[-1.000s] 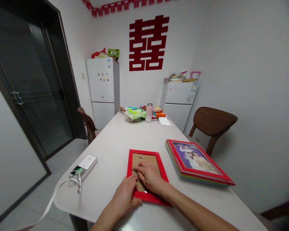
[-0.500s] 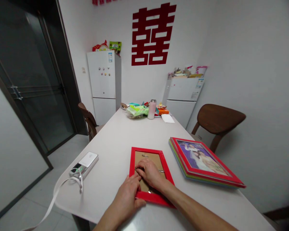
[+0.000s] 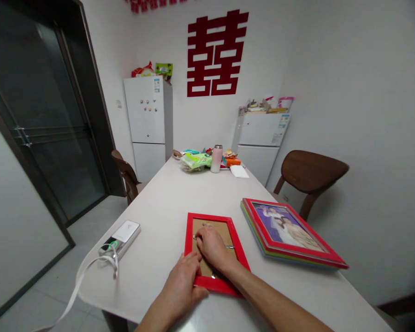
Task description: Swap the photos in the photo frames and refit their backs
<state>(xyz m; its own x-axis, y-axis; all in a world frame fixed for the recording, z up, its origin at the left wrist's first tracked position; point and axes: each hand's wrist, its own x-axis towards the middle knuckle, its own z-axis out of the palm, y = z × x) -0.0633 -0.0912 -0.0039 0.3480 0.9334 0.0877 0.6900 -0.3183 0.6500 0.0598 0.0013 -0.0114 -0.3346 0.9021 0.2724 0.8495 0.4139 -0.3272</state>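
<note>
A red picture frame point(image 3: 240, 246) lies face down on the white table, its brown backing board point(image 3: 216, 232) showing. Small metal clips sit along the edges of the board, one of them a right-side clip point(image 3: 230, 246). My left hand point(image 3: 184, 280) grips the frame's lower left corner, thumb along the near edge and fingers over the left side. Above it, my right hand point(image 3: 211, 245) is closed, with curled fingertips at the left-side metal clip point(image 3: 194, 237). Those fingertips partly hide what they touch. My right forearm crosses the frame's lower right corner.
To the right lies a stack of coloured frames, topped by a red framed photo point(image 3: 287, 226). A power bank point(image 3: 121, 237) with a white strap point(image 3: 78, 281) is on the left. At the far end are a pink bottle point(image 3: 216, 159) and a green package point(image 3: 197, 160). Chairs flank the table.
My right hand's fingertips have shifted slightly up along the frame's left side, uncovering part of the clip there. My left hand keeps its hold on the corner. The view has moved slightly.
</note>
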